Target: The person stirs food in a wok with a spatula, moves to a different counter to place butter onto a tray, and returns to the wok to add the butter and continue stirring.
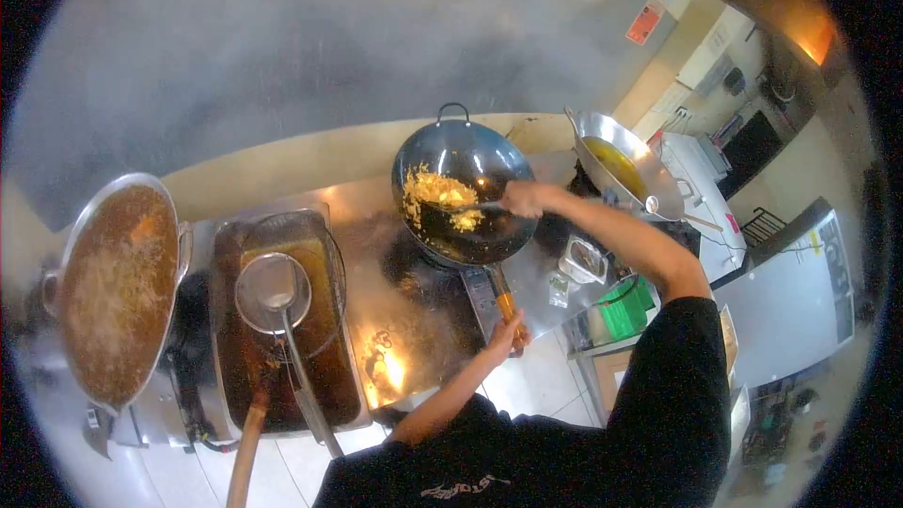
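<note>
My left hand (508,334) is closed around the wooden handle (504,298) of a dark wok (489,162), which is tilted over the stove. In my right hand (529,198), closed as well, is a metal cooking utensil (487,206) that reaches into the wok from the right. Its head is buried in the food, so its shape is hard to tell. Crumbly yellow food (440,191), like egg, lies on the wok's left side, with small bits scattered lower down.
Left of the wok, a strainer (273,293) rests over a rectangular tank of dark oil (282,367). A large pot of brown liquid (120,282) steams at far left. Another wok with yellow oil (613,166) stands at right, near a clear container (583,260) and green tub (625,309).
</note>
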Demonstrator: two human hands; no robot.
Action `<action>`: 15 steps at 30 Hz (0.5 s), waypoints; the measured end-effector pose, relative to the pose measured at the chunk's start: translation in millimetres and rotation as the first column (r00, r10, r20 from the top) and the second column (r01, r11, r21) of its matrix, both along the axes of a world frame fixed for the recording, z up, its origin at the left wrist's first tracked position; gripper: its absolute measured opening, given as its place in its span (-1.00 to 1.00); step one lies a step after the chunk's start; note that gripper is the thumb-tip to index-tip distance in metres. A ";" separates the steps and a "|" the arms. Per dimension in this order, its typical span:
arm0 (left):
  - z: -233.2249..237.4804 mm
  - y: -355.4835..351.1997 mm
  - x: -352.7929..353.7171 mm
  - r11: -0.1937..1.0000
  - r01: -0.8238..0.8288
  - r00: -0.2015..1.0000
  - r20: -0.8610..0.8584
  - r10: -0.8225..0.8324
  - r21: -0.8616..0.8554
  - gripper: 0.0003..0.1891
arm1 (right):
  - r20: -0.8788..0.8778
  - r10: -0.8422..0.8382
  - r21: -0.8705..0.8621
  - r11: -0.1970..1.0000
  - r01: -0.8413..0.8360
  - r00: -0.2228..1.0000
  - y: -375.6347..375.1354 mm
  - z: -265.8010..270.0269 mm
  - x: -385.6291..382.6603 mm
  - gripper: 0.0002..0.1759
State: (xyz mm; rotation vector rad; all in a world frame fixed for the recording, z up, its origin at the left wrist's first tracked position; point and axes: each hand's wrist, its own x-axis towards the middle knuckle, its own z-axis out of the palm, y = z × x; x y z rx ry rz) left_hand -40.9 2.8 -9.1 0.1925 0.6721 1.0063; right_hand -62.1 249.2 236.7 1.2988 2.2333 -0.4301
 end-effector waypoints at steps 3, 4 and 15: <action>19.0 -9.1 -14.5 1.000 -0.008 1.000 0.010 0.008 -0.019 -0.56 | 0.155 0.207 0.128 0.965 -0.228 0.966 -24.9 -4.1 39.2 -0.65; 19.6 -5.5 -15.9 1.000 -0.011 1.000 0.010 0.011 -0.013 -0.56 | 0.167 0.352 0.196 0.904 -0.381 0.921 -14.2 -25.7 59.0 -0.67; 21.7 -17.5 -19.5 0.994 -0.036 0.993 -0.105 0.047 0.105 -0.50 | -0.187 -0.193 0.343 0.906 0.248 0.963 -71.5 -83.0 48.8 -0.64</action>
